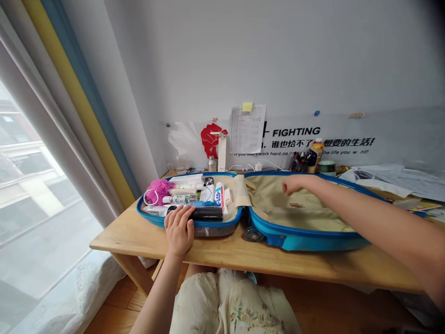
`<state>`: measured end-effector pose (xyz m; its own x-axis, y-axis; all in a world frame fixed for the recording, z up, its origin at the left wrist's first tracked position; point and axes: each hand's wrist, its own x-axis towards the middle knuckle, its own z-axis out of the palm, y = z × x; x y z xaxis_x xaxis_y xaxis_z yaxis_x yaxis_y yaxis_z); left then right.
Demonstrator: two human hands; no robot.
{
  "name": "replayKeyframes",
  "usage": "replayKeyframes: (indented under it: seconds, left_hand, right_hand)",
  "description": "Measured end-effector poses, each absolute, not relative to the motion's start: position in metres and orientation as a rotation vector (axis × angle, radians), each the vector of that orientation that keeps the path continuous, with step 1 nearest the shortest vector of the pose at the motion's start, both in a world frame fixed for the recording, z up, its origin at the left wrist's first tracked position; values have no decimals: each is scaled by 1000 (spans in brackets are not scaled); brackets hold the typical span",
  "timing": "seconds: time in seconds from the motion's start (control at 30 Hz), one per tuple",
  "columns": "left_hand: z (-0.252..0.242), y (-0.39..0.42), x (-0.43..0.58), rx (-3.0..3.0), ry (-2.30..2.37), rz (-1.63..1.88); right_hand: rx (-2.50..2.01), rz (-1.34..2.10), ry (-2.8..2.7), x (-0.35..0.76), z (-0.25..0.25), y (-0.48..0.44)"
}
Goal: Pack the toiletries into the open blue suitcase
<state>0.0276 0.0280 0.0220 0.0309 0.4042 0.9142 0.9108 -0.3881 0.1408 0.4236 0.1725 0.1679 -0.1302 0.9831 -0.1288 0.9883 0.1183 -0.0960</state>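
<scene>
A blue suitcase [313, 234] lies spread open on the wooden table. Its left half holds a pink bath puff [158, 191], a toothpaste box [219, 195], several tubes and a black cylinder [207, 213] along the front. My left hand [180, 229] rests on the front rim with its fingers spread, the tips touching the left end of the black cylinder. Over the beige-lined right half hovers my right hand [294, 184], its fingers curled in; whether they hold anything is hidden. A small brownish patch [296, 205] shows on the lining below it.
Behind the suitcase stand a white lamp [221, 153], a small metallic bottle [211, 163], an orange bottle [314, 155], pens and a green jar [327, 167]. Papers [399, 178] cover the table's back right. A curtain [79, 106] hangs at the left.
</scene>
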Motion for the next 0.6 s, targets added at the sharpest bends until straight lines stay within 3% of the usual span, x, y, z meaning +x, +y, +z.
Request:
replayKeyframes:
  seconds: [0.17,0.6]
  left_hand:
    - [22,28,28,-1818,-1325,-1326]
    - [21,28,26,-1809,-1329,-1310]
  right_hand:
    - [2054,-371,1886,459,132,160]
    - [1992,-543,1725,467,112,161]
